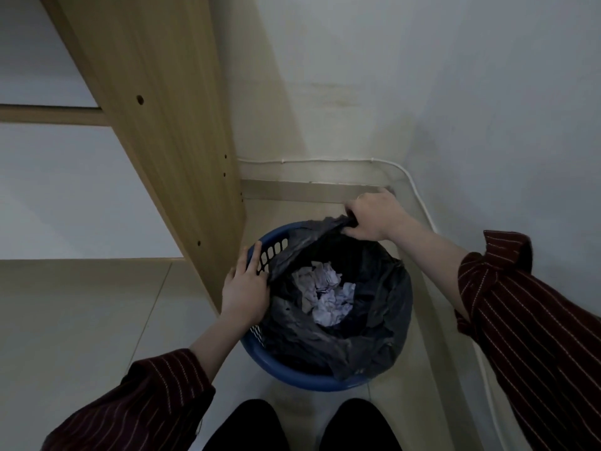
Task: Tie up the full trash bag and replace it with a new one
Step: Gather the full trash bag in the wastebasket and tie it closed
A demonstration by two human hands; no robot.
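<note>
Bin: a round blue plastic waste basket with slotted sides [294,377] stands on the pale tiled floor [81,320] in the corner of the room; its far-left side is just beside the upright light wooden furniture panel [169,125]; the white wall [487,92] rises behind it and to its right
Bag: a dark grey thin plastic trash bag [377,323] lines the basket; its edge drapes over the near and right rim; at the far-left rim the edge is pulled inward off the basket, so the blue slotted wall shows bare there
Contents: crumpled white paper [325,296] lies in the middle of the bag, below rim level
Left hand [245,289]: at the left rim; fingers curled and closed on the bag's edge, with fingertips [257,247] resting along the bare blue rim
Right hand [374,218]: above the far rim; clenched in a fist around a gathered bunch of the bag's edge, lifted clear of the basket
Sleeves: dark red striped shirt cuffs [507,271] pushed back up both forearms
Near edge: two dark shoes [354,428] on the floor just before the basket
Skirting: a thin white cable [325,161] runs along the foot of the wall
</note>
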